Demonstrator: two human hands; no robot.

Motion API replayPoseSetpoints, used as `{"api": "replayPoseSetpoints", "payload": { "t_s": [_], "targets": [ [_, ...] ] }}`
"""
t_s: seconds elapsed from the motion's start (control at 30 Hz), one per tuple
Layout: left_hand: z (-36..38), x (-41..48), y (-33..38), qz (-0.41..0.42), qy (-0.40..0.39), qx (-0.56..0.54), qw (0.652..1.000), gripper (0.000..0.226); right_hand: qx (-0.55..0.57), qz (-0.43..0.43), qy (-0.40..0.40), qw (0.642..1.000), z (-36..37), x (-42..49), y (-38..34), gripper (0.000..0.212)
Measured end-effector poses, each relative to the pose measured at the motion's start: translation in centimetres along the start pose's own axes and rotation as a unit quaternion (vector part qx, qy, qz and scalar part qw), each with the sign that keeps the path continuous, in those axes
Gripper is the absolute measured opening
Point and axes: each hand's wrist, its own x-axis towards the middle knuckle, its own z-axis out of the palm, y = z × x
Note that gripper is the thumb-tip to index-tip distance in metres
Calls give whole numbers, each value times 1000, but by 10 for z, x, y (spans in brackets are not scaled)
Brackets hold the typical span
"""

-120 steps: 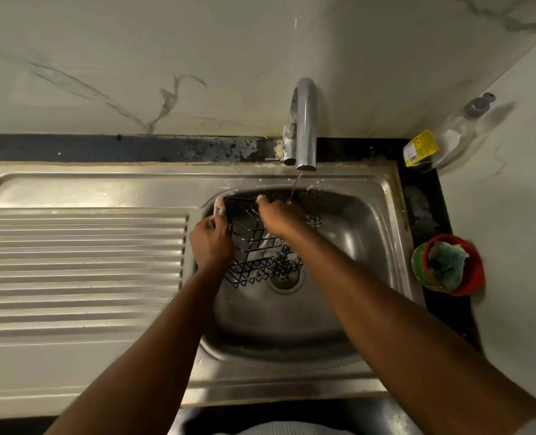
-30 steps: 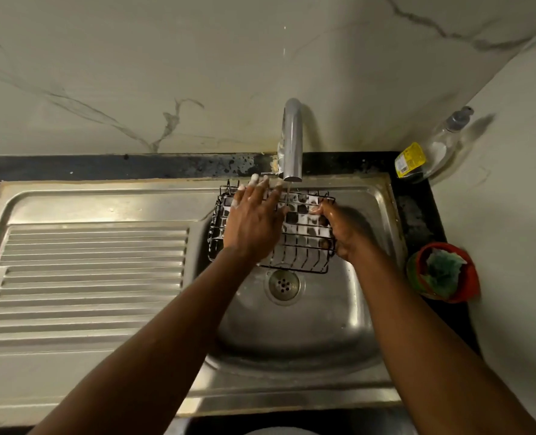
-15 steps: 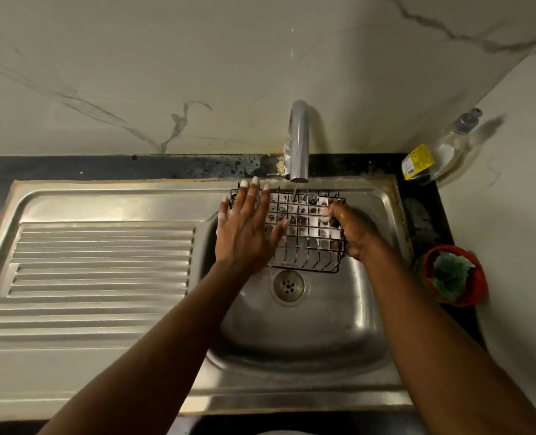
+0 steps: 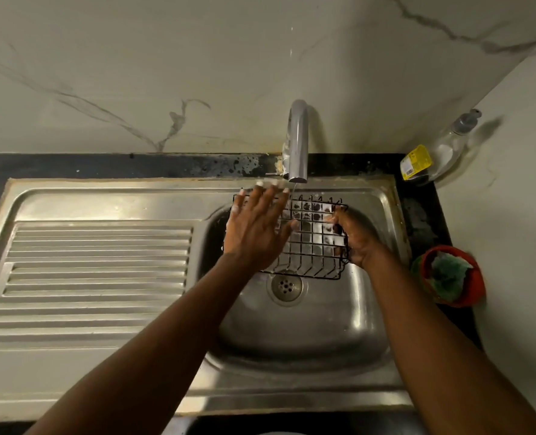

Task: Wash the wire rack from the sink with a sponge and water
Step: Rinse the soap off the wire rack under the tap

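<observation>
Plainly, your wide stainless-steel sink with the ribbed drainboard (image 4: 103, 196) filled most of the view. The black wire basket rack (image 4: 310, 243) was held over the back of its basin, above the round drain (image 4: 285, 285) and below the curved chrome tap (image 4: 298, 139). Its long axis ran left to right, spanning the gap between your hands. Your left hand (image 4: 257, 230) lay flat on the rack's left part, fingers straight and spread. Your right hand (image 4: 357, 240) had its fingers curled round the right edge, clamping it. The thin water stream (image 4: 295, 186) fell at the rack's back edge, just beside your left fingertips, so I judge the rinse depended on sliding the grid under it. The rack looked thin-wired and shallow-walled, with white suds patching its cells.
</observation>
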Motion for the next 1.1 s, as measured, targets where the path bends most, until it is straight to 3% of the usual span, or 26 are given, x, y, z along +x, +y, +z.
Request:
{"api": "replayPoseSetpoints", "payload": {
  "t_s": [0.17, 0.23, 0.37, 0.5, 0.6, 0.7, 0.73, 0.83, 1.0, 1.1],
  "targets": [
    [5, 2, 26, -128, -6, -22, 991, 85, 0, -21, -16, 1000, 11, 4, -10, 12],
    [10, -2, 50, -71, -5, -55, 996, 84, -9, -21, -8, 1000, 12, 10, -9, 11],
    [10, -8, 75, 97, -30, -28, 994, 80, -2, -17, 15, 1000, 11, 11, 1, 31],
    [-10, 3, 50, 171, -74, 16, 982, 131, 42, -7, 6, 999, 5, 8, 8, 27],
    [-24, 15, 22, 135, -125, 85, 979, 147, -17, -1, -14, 1000, 0, 9, -2, 40],
    [-34, 23, 10, 95, -156, 85, 979, 152, -26, 0, -69, 997, 6, 7, -18, 17],
    [-35, 22, 9, 88, -156, 78, 981, 153, -35, -14, -91, 995, 8, 9, -22, 14],
    [-33, 15, 10, 71, -144, 52, 986, 158, -71, -45, -131, 988, 10, 16, -25, 40],
    [-26, 5, 8, 50, -143, 31, 988, 164, -11, -38, -147, 988, 7, 13, -22, 34],
    [-23, 3, 12, 57, -125, 3, 991, 162, -38, -39, -147, 988, 8, 9, -23, 33]
  ]
}}
